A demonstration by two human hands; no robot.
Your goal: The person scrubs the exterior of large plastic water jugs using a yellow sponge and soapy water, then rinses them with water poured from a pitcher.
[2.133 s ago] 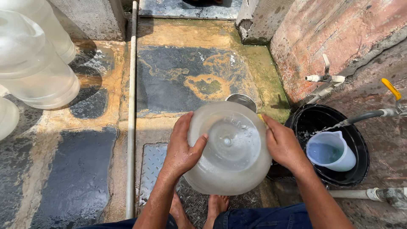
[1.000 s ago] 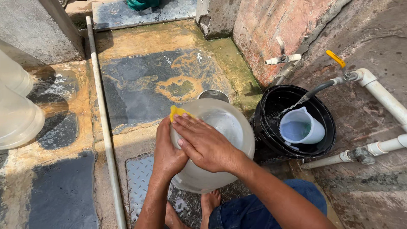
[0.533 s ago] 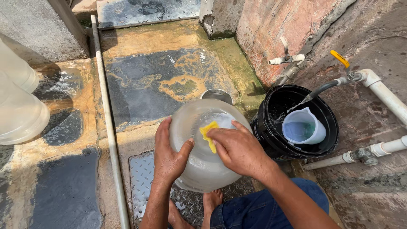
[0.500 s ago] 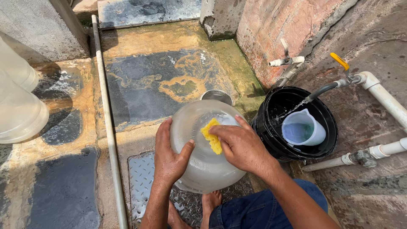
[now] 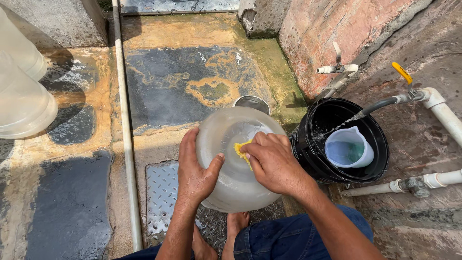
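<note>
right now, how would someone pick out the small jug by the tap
Start at the black bucket against the stained wall on the right, under the yellow-handled tap. Inside it sits a small pale translucent jug with a spout, holding water. It is far smaller than the big clear bottle being scrubbed beside it.

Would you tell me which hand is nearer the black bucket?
Right. The right hand lies just beside the black bucket; the left hand grips the clear plastic jug's far side.
</note>
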